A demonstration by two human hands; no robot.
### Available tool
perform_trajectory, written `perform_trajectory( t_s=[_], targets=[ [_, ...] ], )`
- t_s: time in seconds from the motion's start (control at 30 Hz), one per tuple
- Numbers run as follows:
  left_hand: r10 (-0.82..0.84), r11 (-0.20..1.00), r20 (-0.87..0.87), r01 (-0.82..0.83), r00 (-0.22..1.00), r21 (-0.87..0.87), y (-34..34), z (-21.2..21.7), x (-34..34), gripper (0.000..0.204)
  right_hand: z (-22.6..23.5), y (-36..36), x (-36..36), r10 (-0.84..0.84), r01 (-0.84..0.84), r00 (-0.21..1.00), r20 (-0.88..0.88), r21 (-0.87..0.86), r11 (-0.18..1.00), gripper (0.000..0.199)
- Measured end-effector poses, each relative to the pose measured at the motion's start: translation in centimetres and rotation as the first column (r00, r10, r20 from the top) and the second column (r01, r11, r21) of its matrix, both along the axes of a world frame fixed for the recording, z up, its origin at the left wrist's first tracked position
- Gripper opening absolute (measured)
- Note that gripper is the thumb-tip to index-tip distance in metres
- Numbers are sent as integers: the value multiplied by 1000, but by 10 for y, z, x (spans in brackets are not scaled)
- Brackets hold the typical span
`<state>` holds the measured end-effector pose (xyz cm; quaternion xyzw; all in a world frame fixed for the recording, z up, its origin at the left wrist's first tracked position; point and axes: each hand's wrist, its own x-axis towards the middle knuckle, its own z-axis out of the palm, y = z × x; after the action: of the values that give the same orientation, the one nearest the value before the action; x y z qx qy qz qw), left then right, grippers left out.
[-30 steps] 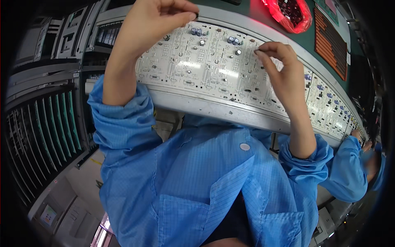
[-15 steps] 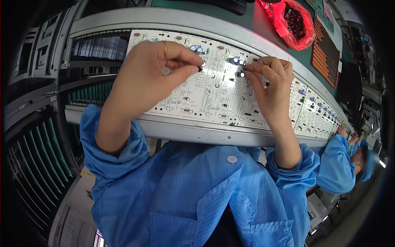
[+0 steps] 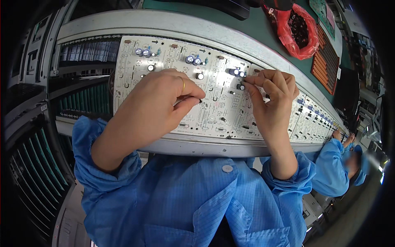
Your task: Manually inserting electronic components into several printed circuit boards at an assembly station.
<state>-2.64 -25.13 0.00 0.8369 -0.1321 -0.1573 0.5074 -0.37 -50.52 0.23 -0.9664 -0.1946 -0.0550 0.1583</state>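
A long white circuit board panel (image 3: 214, 127) lies before me, printed with outlines and carrying several upright parts. My left hand (image 3: 160, 103) is closed in a pinch over its middle, with a small black component (image 3: 200, 101) at the fingertips. Just beyond that hand stands a black capacitor with a pale top (image 3: 199, 76). My right hand (image 3: 275, 92) is also closed, thumb against fingers, beside another black capacitor (image 3: 240, 87) and a pair of blue capacitors (image 3: 236, 72). Whatever its fingertips hold is hidden.
A red plastic bag (image 3: 294, 49) of small dark parts sits on the green surface beyond the rail (image 3: 173, 22). Brown strips (image 3: 325, 61) lie right of it. Slotted racks (image 3: 37, 160) stand at left. Another person in blue (image 3: 331, 173) works along the line at right.
My left hand has moved nearer to me across the board, away from the pale-topped capacitor, which now stands uncovered. The right hand stays by the same capacitors. The view has shifted slightly.
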Motion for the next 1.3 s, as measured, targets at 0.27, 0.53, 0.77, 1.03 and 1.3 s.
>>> perform_trajectory(
  t_s=[0.27,0.53,0.77,1.03,1.3],
  targets=[
    [15,1000,53,-14,998,-12,-1,-4,-1,14,3,5,-1,-42,42,999,-13,-46,998,16],
    [23,999,100,-20,995,-31,-2,-6,-2,14,3,8,-3,-50,50,999,-1,-63,997,13],
    [28,999,81,-24,996,-43,-3,-5,-2,14,0,-1,0,32,-30,999,35,-74,997,15],
    [-11,999,80,15,997,-50,-3,-5,1,15,6,-4,9,140,-135,990,25,-142,981,21],
    [-18,999,98,21,995,-32,-4,-7,0,15,5,-13,1,216,-208,976,21,-200,958,28]
  ],
)
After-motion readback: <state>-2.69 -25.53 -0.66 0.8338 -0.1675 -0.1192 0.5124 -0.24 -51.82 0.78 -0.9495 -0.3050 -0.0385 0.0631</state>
